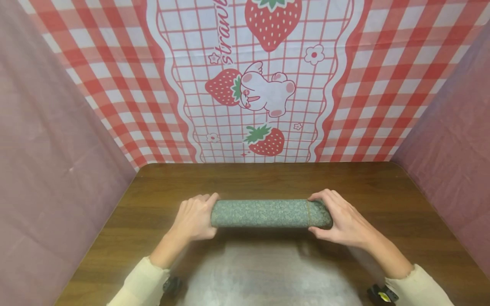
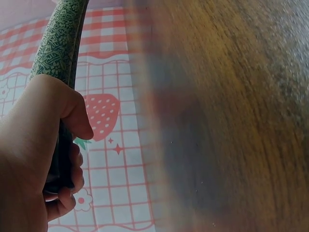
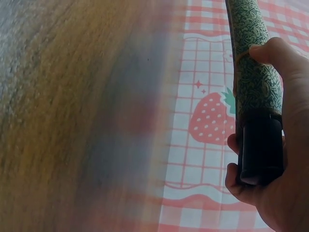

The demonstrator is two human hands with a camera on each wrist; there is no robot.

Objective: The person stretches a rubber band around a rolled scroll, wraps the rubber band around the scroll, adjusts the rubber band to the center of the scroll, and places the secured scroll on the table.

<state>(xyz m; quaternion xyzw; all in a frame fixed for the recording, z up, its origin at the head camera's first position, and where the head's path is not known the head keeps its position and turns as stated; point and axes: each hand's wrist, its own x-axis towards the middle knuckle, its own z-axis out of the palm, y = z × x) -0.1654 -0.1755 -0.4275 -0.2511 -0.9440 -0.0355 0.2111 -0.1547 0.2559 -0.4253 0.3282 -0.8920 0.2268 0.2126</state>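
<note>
A long green roll-shaped thing [image 1: 264, 213] with a leafy pattern is held level across the front of me, over the table. A thin band [image 1: 308, 213] circles it near its right end. My left hand [image 1: 196, 216] grips the left end, thumb toward me. At the right end, my right hand [image 1: 344, 219] holds it with thumb and fingers spread on either side. In the right wrist view a black cylindrical end piece [image 3: 260, 152] sits in the palm. The left wrist view has another dark end [image 2: 59, 164] inside the curled fingers.
The brown wooden table [image 1: 153, 182] has a shiny glare near its front. Behind it hangs a red-and-white checked cloth [image 1: 383, 85] with strawberries. Pinkish curtains [image 1: 49, 170] close off both sides. A dark wrist device [image 1: 383, 294] shows below the right sleeve.
</note>
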